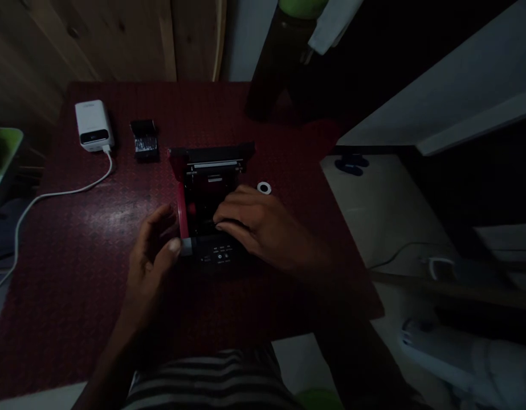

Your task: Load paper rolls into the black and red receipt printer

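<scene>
A red-and-black device that looks like a small label printer (222, 257) sits on the table with its lid (215, 154) raised toward the back. My right hand (258, 219) reaches over its right side, fingers bent and pressed together in the dark inner compartment; what they hold, if anything, is hidden. On the left, my left hand (154, 247) is curved with fingers and thumb apart, the thumb tip at the printer's grey front corner. Just behind my right hand lies a small white ring (264, 188) with a dark centre.
A dark red patterned table (117, 296) carries a white power bank (93, 122) with a white cable (70, 191) plugged in. Near it lies a small black piece with a shiny, crinkled face (145, 140). A tall dark container (275, 62) stands at the back. Blue slippers (350, 165) lie on the floor.
</scene>
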Action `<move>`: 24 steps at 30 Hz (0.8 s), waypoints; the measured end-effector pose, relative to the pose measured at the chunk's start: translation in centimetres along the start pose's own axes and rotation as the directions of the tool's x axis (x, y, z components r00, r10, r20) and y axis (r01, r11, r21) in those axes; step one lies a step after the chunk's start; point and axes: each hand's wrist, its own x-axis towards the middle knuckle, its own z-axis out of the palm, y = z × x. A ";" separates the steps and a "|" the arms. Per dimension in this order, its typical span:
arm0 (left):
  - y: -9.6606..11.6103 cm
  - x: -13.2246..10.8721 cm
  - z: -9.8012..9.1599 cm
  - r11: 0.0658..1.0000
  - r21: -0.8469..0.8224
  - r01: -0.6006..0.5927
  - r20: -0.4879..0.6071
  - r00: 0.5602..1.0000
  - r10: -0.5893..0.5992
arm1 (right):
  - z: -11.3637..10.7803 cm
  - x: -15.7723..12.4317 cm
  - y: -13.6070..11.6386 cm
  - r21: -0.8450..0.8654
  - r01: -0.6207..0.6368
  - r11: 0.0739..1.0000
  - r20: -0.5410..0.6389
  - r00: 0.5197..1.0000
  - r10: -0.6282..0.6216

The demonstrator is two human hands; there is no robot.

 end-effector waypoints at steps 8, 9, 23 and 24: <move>4.6 8.4 1.7 0.918 0.070 -0.390 -0.028 0.919 0.393 | 2.8 -2.9 -0.2 -0.278 0.129 0.952 -0.391 0.890 -0.235; 4.9 9.0 2.1 0.913 0.063 -0.403 -0.049 0.913 0.406 | 3.2 -3.1 -0.3 -0.312 0.118 0.943 -0.402 0.882 -0.244; 2.8 3.7 2.8 0.978 0.048 -0.202 -0.124 0.971 0.207 | 4.5 -5.2 -0.9 -0.517 0.078 0.852 -0.501 0.780 -0.376; 2.2 3.4 2.6 0.980 0.057 -0.189 -0.136 0.971 0.195 | 4.5 -5.2 -1.0 -0.500 0.072 0.863 -0.501 0.789 -0.356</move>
